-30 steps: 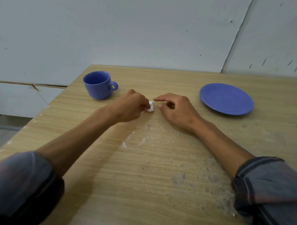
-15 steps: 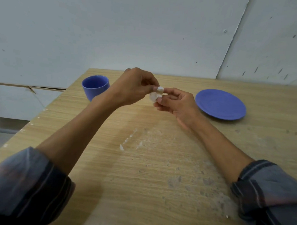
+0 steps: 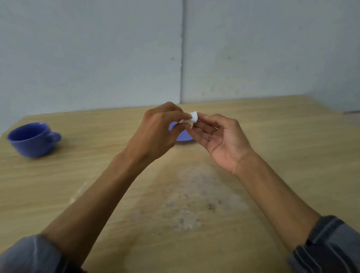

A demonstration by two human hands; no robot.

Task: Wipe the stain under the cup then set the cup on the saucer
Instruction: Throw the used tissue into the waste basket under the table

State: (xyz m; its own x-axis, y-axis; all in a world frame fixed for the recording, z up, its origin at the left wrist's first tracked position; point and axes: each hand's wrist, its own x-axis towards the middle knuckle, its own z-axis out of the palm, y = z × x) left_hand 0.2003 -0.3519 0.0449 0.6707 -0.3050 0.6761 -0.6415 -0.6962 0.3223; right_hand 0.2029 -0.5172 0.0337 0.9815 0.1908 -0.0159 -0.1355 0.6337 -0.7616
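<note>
White tissue | pinched by left hand, right hand | above table

light: dim, even | shadows: faint | blur: overall motion softness; edges bowed

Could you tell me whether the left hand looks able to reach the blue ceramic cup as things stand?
Probably yes: bare wooden table lies between the left hand and the blue ceramic cup, but its fingers pinch a small white tissue wad shared with the right hand.
</note>
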